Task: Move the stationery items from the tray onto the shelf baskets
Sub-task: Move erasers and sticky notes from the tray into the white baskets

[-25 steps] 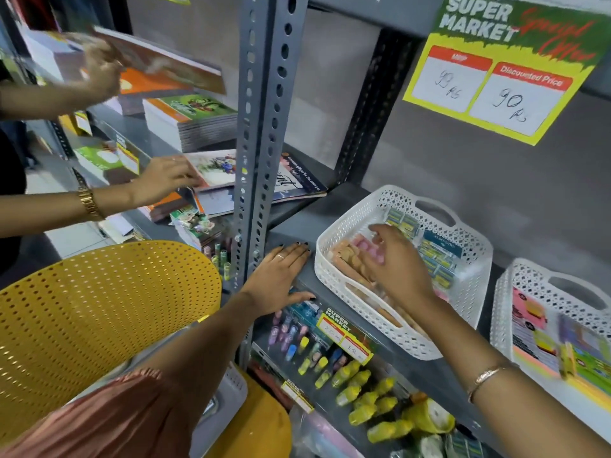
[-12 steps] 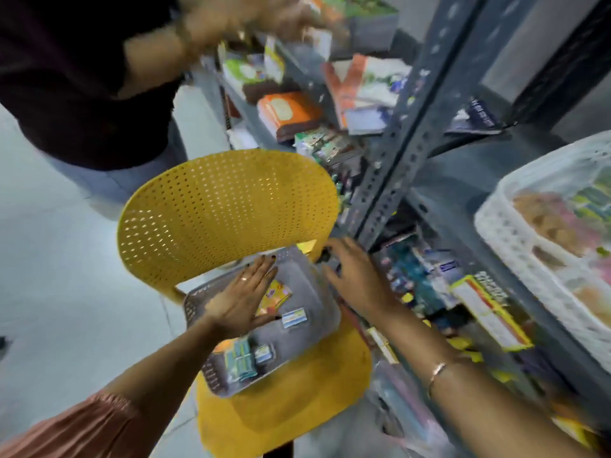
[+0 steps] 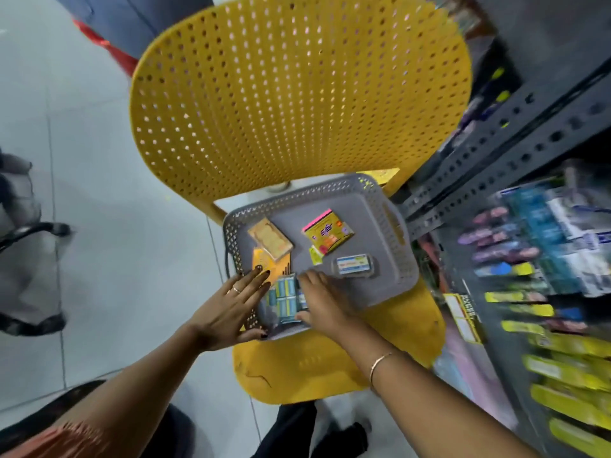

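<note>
A grey perforated tray point(image 3: 390, 226) rests on the seat of a yellow chair point(image 3: 297, 94). In it lie a tan packet point(image 3: 269, 238), an orange pad point(image 3: 264, 259), a yellow-and-pink sticky-note pack point(image 3: 327, 231), a small white-and-blue box point(image 3: 353, 264) and a cluster of small blue-green boxes point(image 3: 284, 297). My left hand point(image 3: 228, 309) lies flat on the tray's near-left rim, fingers spread. My right hand point(image 3: 322, 304) curls over the right side of the blue-green boxes, thumb beneath them; whether it grips them is unclear. The shelf baskets are out of view.
A grey slotted metal shelf post point(image 3: 515, 140) runs along the right. Below it hang blurred packs of pens and yellow highlighters point(image 3: 562, 368). Another person's legs point(image 3: 132, 14) stand behind the chair. Pale floor tiles point(image 3: 99, 226) spread to the left.
My view dropped from the shelf basket to the tray on the chair. My right hand came from the white basket into the tray onto the blue-green boxes; my left hand slid to the tray's near-left rim.
</note>
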